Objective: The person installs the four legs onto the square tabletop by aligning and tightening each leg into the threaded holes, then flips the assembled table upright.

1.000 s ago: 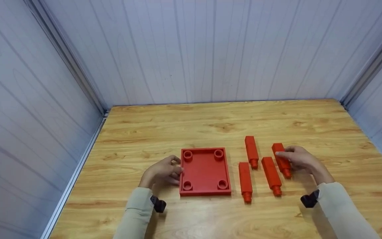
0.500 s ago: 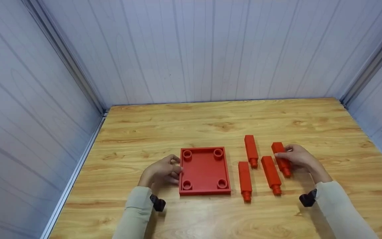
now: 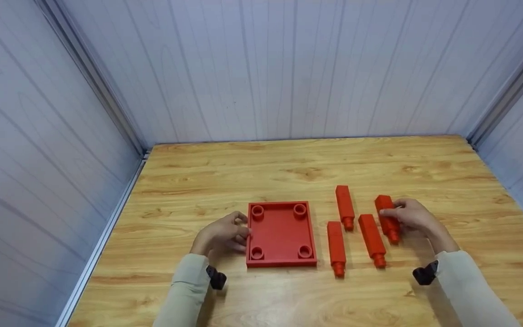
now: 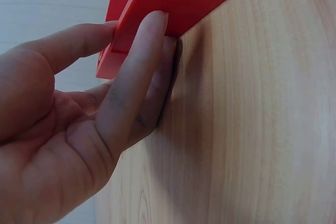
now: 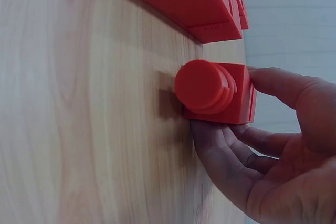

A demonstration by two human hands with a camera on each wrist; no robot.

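A red square tabletop lies on the table with its raised rim up and a round socket near each corner. At its left edge, my left hand holds the rim, thumb on top and fingers against the outer side. My right hand pinches the rightmost red table leg between thumb and fingers. That leg lies low by the wood, its round threaded end towards the right wrist camera. Left of it lies another leg, apart from it.
Two more red legs lie between the tabletop and the right hand: a far one and a near one. The wooden table meets a pale panelled wall at the back. Side walls stand left and right.
The leg in my right hand has shifted very slightly to the right, along with the fingers. My left hand and the tabletop stay put.
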